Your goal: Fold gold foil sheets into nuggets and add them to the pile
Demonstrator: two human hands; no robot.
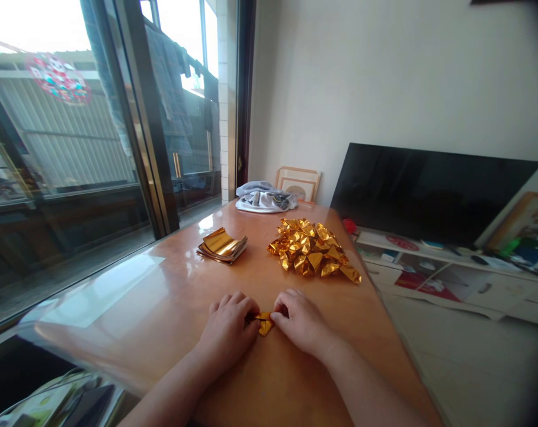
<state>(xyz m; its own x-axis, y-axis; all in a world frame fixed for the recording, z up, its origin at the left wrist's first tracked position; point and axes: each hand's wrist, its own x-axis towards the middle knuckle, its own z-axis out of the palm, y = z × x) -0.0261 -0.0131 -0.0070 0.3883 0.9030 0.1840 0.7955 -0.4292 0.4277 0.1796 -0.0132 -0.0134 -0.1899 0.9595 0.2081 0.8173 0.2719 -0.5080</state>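
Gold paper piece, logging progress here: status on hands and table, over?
Left hand and right hand both pinching gold paper piece. Folded pile and flat stack lie beyond, apart.

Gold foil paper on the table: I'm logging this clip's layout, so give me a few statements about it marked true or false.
1. Both hands pinch one small gold foil piece between them. True: the left hand and right hand meet on it.
2. The pile of folded gold pieces lies left of the flat stack. False: the pile is to the right of the stack of flat gold sheets.
3. The wooden table stands beside a large window. True.
4. A bundle of cloth lies at the table's far end. True.
5. The left hand rests on the flat stack. False: it is at the near edge, well apart from the stack.
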